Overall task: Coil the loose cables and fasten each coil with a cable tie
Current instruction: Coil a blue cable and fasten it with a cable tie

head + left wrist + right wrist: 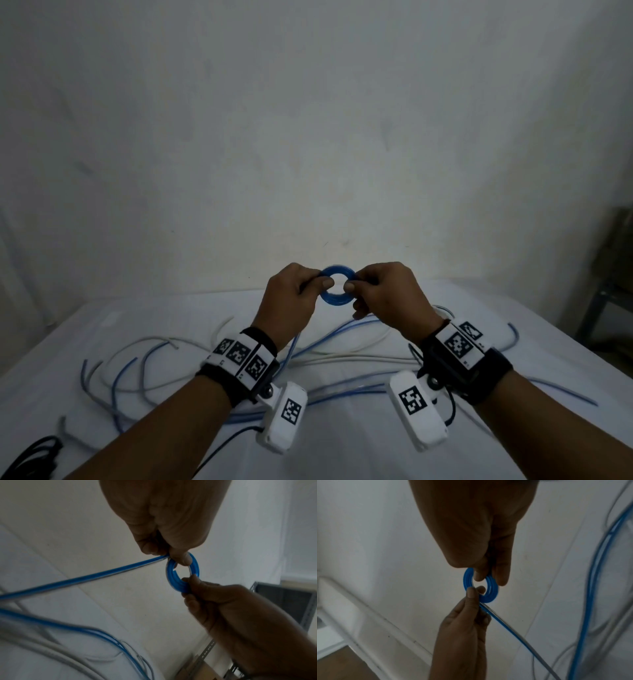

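Two hands meet on one small blue coil (337, 284) held up above the white table (359, 442), seen from the head. The left hand (291, 301) pinches the coil's left side and the right hand (387, 294) pinches its right side, so the ring stands between them, its hole facing the person. The coil's free tail drops from under the left hand toward the loose cables (329, 356), blue and white, spread on the table nearer the body. A black bundle (32, 455) lies at the near left corner.

From the left wrist, the left hand (164, 520) closes thumb and fingers on the top of the coil (181, 573), and the blue cable tail (82, 578) runs straight out from that pinch to the left and down. The right hand (228, 608) grips the lower edge.

From the right wrist, the right hand (479, 527) clamps the coil (481, 585) from above; the left hand (464, 628) holds the bottom, where the tail (508, 630) leaves. Judging by this, more turns need feeding from the left side. No cable tie is visible.
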